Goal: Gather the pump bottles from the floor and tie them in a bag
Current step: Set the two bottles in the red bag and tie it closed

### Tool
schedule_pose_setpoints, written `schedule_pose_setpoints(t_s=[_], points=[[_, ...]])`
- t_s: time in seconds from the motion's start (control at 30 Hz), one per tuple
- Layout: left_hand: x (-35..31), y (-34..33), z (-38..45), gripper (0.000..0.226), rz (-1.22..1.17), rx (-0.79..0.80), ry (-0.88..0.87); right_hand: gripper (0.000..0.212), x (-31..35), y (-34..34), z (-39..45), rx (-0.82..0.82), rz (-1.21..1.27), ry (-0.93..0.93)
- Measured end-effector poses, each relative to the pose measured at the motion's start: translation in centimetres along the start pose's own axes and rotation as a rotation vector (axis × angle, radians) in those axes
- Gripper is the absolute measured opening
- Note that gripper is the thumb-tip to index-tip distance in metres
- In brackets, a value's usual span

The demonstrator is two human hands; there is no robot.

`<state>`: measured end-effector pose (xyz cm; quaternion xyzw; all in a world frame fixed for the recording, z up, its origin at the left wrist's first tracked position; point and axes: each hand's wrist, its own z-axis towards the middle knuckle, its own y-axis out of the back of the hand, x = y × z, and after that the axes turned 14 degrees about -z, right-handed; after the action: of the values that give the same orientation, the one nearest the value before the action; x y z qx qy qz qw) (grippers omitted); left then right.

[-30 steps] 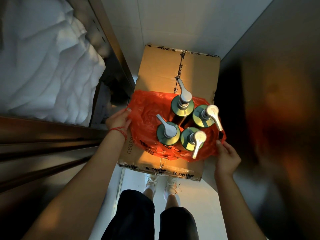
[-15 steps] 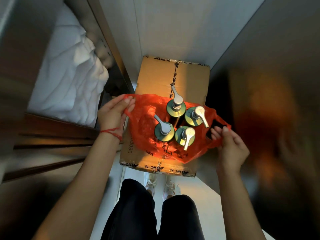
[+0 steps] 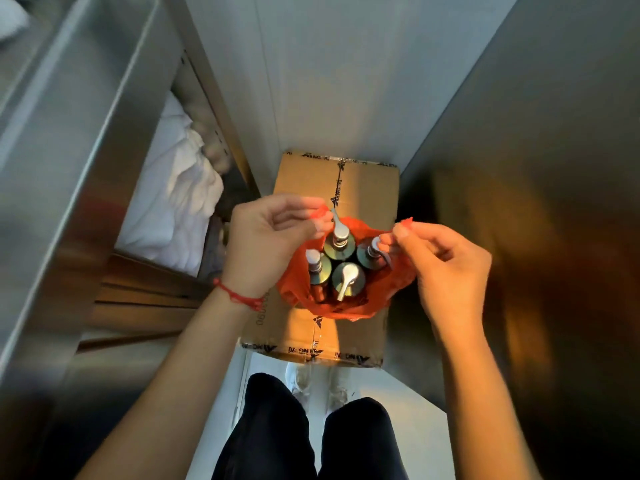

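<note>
Head view: bag handles pinched, bottles inside

Four pump bottles stand upright, clustered in red bag atop cardboard box. Left hand pinches bag's left handle between thumb and fingers; right hand pinches right handle likewise. White bedding lies left, beside the box.

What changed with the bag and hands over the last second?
Both hands, left and right, lifted the red bag's edges up and inward, pinching them above the four pump bottles. The bottles stayed upright in the bag on the cardboard box.
</note>
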<state>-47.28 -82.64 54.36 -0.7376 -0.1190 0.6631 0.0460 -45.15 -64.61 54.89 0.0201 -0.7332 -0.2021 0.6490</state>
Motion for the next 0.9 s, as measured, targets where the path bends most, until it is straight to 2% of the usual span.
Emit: schedule_pose_setpoints(t_s=[0.1,0.2,0.3,0.37,0.53,0.63,0.77,0.9], points=[[-0.2,0.5,0.5,0.032,0.233,0.049,-0.102,0.006,-0.2,0.3,0.1,0.033,-0.17,0.059],[-0.6,1.5,1.0,0.026,0.469,0.039,-0.201,0.008,-0.6,0.9,0.2,0.019,-0.373,0.14],[-1.0,2.5,1.5,0.018,0.851,0.017,-0.391,0.01,-0.9,1.3,0.1,-0.016,-0.456,0.202],[-1.3,2.8,1.6,0.012,0.913,0.001,-0.419,0.01,-0.9,1.3,0.1,-0.055,-0.471,0.26],[-1.0,2.4,1.6,0.01,0.487,-0.046,-0.185,0.004,-0.8,1.4,0.5,-0.134,-0.491,0.437],[-0.1,1.6,2.0,0.015,0.154,-0.009,-0.047,0.003,-1.0,1.3,1.2,-0.144,-0.477,0.458],[1.6,-1.0,2.7,0.017,-0.032,0.057,-0.01,0.005,-1.2,0.7,2.1,-0.075,-0.346,0.403],[3.2,-3.9,3.1,0.014,-0.109,0.132,0.035,0.008,-1.2,-0.3,2.7,0.016,-0.229,0.31]])
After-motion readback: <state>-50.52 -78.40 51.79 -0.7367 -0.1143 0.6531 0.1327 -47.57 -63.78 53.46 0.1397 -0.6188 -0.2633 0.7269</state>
